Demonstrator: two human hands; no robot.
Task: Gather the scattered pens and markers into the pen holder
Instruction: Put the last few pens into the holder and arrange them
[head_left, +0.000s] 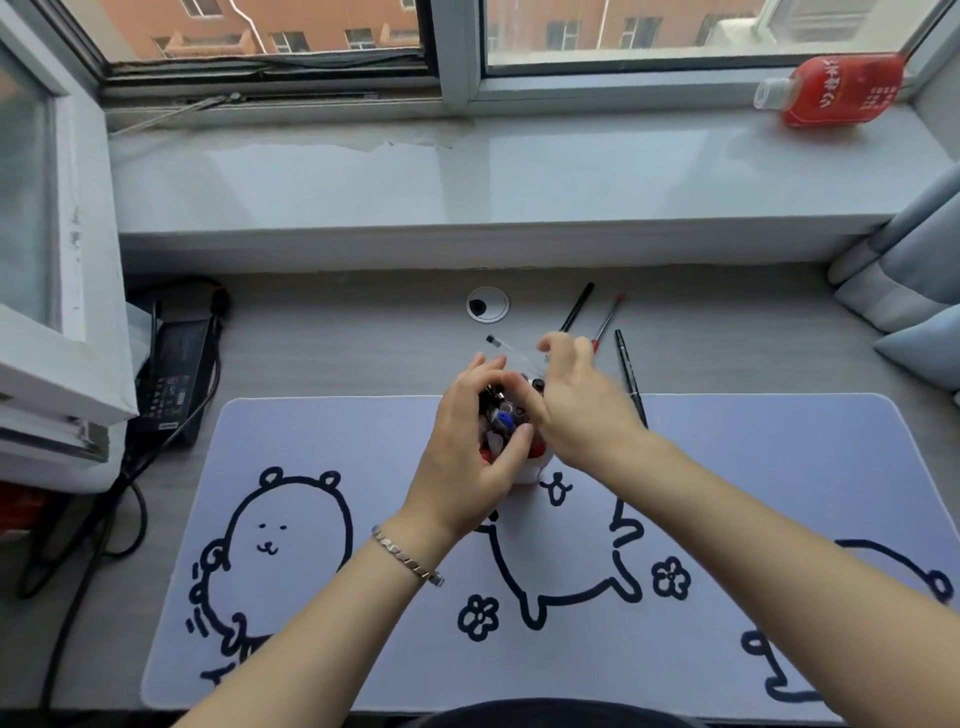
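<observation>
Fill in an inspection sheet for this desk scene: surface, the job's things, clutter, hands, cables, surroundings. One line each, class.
Surface: grey desk with a white cartoon-print desk mat on it.
Job's things: pen holder on the mat, mostly hidden by hands, already holding several pens; black pen, red-tipped pen and another black pen still lie on the desk behind it.
Clutter: red bottle lying on the windowsill.
Hands: left hand wrapped around the holder; right hand holding a clear pen over it.
Cables: power adapter with black leads at the desk's left.
Surroundings: window, brick building outside, cushions at right.
</observation>
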